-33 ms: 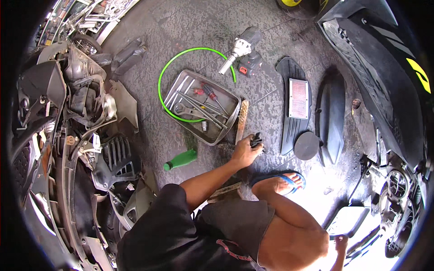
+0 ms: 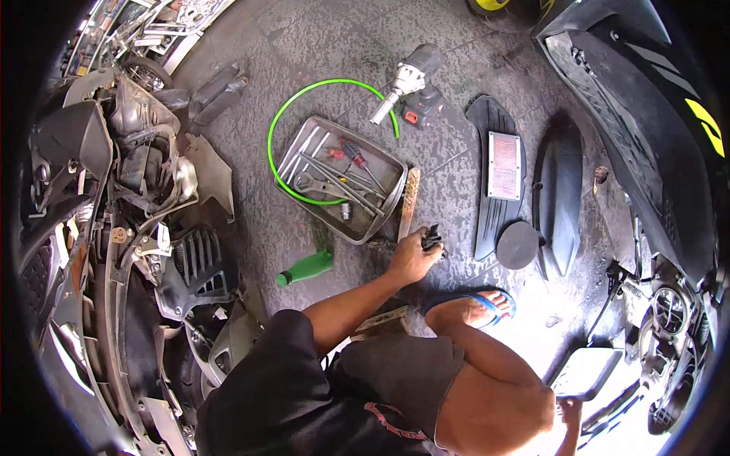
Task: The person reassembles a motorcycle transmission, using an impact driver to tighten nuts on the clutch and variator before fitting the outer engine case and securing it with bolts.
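Note:
My left hand (image 2: 415, 257) is closed around a bunch of small black pieces (image 2: 432, 239), too small to make out their kind. It hangs over the floor just beyond my sandalled foot, at the near end of a worn wooden strip (image 2: 409, 199). Beyond it lies a metal tray (image 2: 397, 199) with screwdrivers (image 2: 354, 157), a wrench (image 2: 312, 183), a socket (image 2: 345, 210) and several metal rods. My right hand (image 2: 570, 412) is low at the right, by a pale, dark-rimmed panel (image 2: 587, 374); glare and its small size hide what the fingers do.
A bright green hose (image 2: 269, 140) loops around the tray. Past it lies a cordless impact wrench (image 2: 411, 80); a green bottle (image 2: 306, 268) is nearer. On the right are an air filter (image 2: 504, 167), a long black cover (image 2: 557, 197) and a motorbike (image 2: 646, 137). Motorbike parts (image 2: 144, 159) crowd the left.

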{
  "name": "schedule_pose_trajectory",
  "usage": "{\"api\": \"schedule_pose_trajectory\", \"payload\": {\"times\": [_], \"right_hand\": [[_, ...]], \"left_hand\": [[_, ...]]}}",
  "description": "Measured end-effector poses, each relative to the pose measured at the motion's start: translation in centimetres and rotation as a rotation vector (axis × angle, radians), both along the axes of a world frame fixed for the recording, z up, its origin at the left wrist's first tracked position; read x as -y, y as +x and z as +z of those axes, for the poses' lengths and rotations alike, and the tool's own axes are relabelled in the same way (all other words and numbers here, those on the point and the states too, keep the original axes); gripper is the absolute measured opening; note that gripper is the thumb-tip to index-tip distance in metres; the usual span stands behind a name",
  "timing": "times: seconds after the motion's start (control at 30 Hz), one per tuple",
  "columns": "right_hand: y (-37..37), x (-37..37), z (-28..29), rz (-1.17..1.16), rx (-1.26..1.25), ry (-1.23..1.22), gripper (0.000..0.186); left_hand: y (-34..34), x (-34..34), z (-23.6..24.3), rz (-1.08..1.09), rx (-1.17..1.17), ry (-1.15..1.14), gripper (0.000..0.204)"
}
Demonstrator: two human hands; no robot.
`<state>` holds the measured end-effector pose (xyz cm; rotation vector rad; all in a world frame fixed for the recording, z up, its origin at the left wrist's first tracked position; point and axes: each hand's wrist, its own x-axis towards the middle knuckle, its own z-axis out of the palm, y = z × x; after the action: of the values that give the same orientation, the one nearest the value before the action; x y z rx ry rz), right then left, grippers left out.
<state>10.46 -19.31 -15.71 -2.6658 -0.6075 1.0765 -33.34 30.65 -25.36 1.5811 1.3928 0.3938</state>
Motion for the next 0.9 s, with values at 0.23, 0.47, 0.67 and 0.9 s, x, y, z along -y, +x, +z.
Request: {"api": "schedule_pose_trajectory", "payload": {"times": [0.23, 0.47, 0.67, 0.9], "right_hand": [[-2.4, -2.3, 1.7, -0.022, -0.083, 0.023, 0.008], [-2.4, -2.7, 2.8, 0.118, 0.002, 0.058, 0.015], [-3.1, -1.3, 3.9, -0.001, -0.012, 0.052, 0.008], [-2.2, 3.7, 2.4, -0.174, 0.022, -0.002, 0.009]], "left_hand": [[-5.0, -3.0, -0.5, 0.547, -0.102, 0.138, 0.029], [-11.3, -12.1, -3.7, 0.63, -0.436, -0.064, 0.043], [-11.9, -13.9, -1.8, 0.127, -0.875, -0.138, 0.06], [-9.4, -12.4, 1.0, 0.064, -0.976, 0.509, 0.039]]}}
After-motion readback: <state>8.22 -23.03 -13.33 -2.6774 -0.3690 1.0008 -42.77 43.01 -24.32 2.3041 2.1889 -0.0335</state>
